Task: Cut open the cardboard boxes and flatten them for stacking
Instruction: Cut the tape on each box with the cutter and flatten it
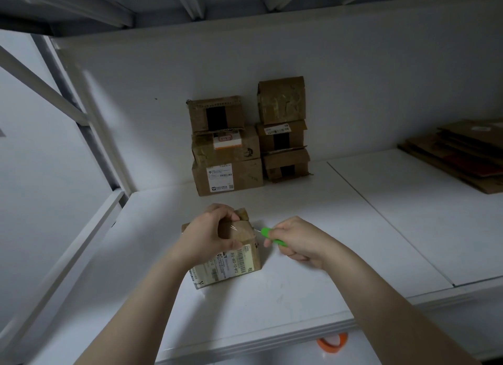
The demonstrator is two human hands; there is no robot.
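Note:
A small taped cardboard box (239,258) with shipping labels stands on the white shelf (299,291) in front of me. My left hand (209,234) grips its top, fingers curled over the far edge. My right hand (296,242) holds a green utility knife (272,236), its short blade touching the box's upper right edge. Two stacks of sealed cardboard boxes (227,146) stand against the back wall.
A pile of flattened cardboard (462,155) lies at the far right of the shelf. An orange tape roll (332,343) shows below the shelf's front edge. A white metal frame post (89,114) runs along the left side.

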